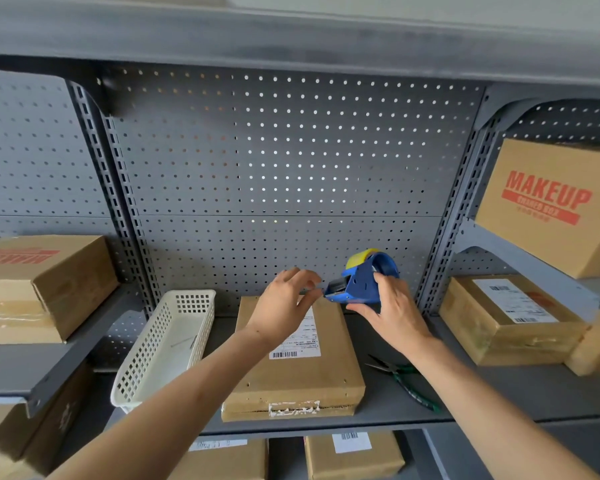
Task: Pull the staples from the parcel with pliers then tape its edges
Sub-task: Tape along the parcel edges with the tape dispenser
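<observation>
A flat brown cardboard parcel (302, 372) with a white shipping label lies on the grey shelf (482, 396). My right hand (392, 310) grips a blue tape dispenser (359, 282) with a yellowish roll, held above the parcel's far end. At the dispenser's mouth, my left hand (284, 306) has its thumb and forefinger pinched; whether they hold the tape end I cannot tell. Green-handled pliers (402, 379) lie on the shelf to the right of the parcel, under my right forearm.
A white perforated basket (167, 344) with a few small metal bits inside stands left of the parcel. Cardboard boxes sit at left (39, 285), right (510, 317), upper right (555, 206) and on the shelf below. A pegboard wall (274, 168) backs the shelf.
</observation>
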